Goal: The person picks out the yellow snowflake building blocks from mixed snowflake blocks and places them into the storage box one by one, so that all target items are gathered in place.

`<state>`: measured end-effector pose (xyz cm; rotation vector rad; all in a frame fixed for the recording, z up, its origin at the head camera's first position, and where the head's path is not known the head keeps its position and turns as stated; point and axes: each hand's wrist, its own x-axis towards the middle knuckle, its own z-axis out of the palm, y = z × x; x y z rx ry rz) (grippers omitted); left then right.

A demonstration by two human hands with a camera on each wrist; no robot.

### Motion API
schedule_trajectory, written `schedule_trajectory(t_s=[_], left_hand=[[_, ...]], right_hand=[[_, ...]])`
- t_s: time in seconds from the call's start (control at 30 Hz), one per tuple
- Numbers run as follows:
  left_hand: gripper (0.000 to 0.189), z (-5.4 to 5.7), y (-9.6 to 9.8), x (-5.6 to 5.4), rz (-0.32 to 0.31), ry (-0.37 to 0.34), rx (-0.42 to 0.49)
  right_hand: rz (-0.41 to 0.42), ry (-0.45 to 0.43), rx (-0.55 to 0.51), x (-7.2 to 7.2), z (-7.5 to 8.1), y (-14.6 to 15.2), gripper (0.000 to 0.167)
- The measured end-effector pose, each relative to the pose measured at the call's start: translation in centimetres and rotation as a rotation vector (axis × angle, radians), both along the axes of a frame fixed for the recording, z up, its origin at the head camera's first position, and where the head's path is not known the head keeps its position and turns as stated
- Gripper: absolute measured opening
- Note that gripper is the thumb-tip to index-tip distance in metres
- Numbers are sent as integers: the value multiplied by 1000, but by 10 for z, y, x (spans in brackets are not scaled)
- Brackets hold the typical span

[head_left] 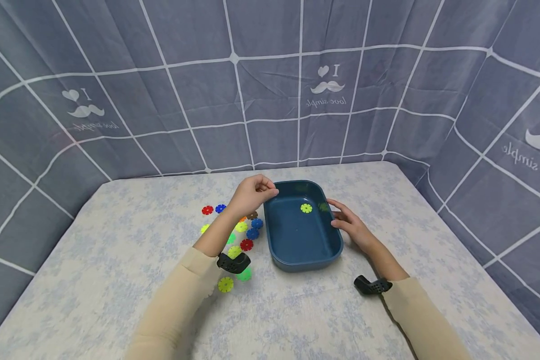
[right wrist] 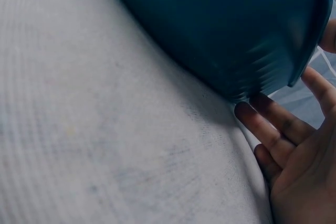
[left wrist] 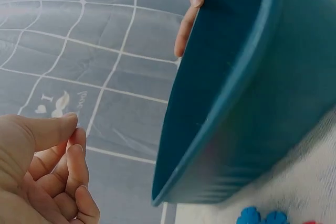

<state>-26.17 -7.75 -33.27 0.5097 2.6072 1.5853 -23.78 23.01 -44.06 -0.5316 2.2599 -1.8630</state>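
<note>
Leave the bin (head_left: pixel 292 237) flat on the desk (head_left: pixel 387 215), just right of the loose discs (head_left: pixel 246 245). Steady its side lightly with the right hand (head_left: pixel 353 227), fingers fairly straight against the outer wall; pushing harder would risk a slide. Note the left hand (head_left: pixel 252 195) near the opposite rim, narrowed to a thumb-and-finger pinch with nothing visible between. For a loose disc, spread only slightly, pinch by the notched edge, clear the rim, then release low to limit bouncing. Match the yellow disc (head_left: pixel 306 208), already lying inside toward the far end.
</note>
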Motion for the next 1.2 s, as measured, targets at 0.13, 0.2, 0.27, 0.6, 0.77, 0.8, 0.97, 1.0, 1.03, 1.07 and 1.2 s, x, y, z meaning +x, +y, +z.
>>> schedule_trajectory(t_s=[0.13,0.2,0.27,0.6,0.77,0.8,0.97,1.0,1.03,1.07,1.2], left_hand=[[16,-2,-9,4,8,-13,9],[16,-5,-13,5,18,-19,17],[15,-8,-18,6,30,-28,24],[15,-26,-46,15,57,-52,23],[16,-36,-63,20,75,-64,23],[17,-37,-66,21,79,-65,26],[19,-41,-81,24,126,-76,35],[20,-41,-84,24,140,-79,31],[20,-42,-87,24,152,-77,23],[20,-43,-91,24,169,-72,4],[21,-46,-106,25,219,-42,-65]], right_hand=[[-7,0,3,1,-1,0,60],[-9,-1,4,1,-1,1,60],[-8,-4,3,2,-1,0,61],[-14,-3,8,3,-3,0,60],[-4,5,4,3,-2,-1,60],[-5,6,4,3,-1,-1,60],[-12,8,10,4,-1,0,60],[-14,7,11,4,-1,0,60],[-16,7,13,4,-1,0,60],[-18,6,16,4,-1,0,60],[-14,2,10,3,-3,-1,60]])
